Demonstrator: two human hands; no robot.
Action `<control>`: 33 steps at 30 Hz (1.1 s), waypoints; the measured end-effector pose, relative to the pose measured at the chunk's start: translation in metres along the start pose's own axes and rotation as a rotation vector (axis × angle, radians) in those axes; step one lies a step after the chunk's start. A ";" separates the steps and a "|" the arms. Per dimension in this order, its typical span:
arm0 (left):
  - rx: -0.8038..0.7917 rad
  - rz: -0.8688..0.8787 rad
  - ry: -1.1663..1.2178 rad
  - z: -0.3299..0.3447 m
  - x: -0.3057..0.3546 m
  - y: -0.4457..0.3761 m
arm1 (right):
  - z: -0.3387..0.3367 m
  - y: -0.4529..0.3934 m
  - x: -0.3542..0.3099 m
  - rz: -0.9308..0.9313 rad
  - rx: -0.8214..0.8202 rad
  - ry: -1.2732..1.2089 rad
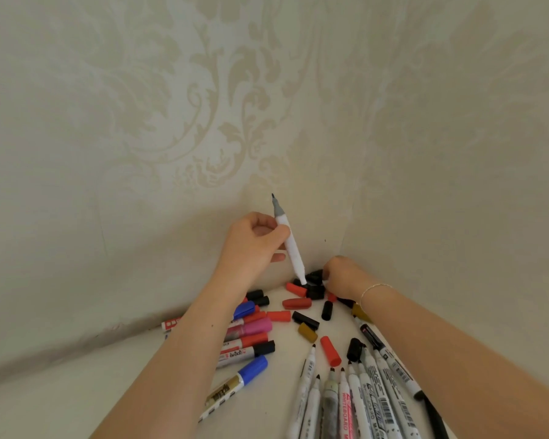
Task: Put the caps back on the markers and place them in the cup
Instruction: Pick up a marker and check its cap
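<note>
Early stage. Left hand (254, 239) grips uncapped white marker (290, 245) upright, tip up; right hand (343, 274) curled among loose caps (314, 288), hold unclear. Few capped markers (251, 335) left, many uncapped markers (355, 397) lower right. No cup visible.

Two bare forearms, no sleeves in view, left hand (254, 239) without rings or jewellery showing, right hand (343, 275) with a thin pale beaded bracelet (373, 289) round its wrist
</note>
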State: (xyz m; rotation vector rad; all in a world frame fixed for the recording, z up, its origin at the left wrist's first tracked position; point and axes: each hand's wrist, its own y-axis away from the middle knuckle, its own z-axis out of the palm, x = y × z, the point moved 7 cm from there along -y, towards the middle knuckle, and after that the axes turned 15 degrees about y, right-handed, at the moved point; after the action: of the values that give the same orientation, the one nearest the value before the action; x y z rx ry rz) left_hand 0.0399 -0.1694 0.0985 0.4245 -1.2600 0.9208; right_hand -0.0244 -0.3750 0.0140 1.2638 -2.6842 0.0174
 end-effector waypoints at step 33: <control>0.104 0.275 0.188 -0.001 0.014 0.007 | -0.077 0.096 -0.033 -0.373 -0.093 -1.548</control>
State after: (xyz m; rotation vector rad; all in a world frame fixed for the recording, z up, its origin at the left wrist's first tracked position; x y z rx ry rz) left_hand 0.0355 -0.1600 0.1096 0.2419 -1.1177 1.2344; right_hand -0.0655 -0.2815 0.0910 2.2972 -3.1777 -1.7587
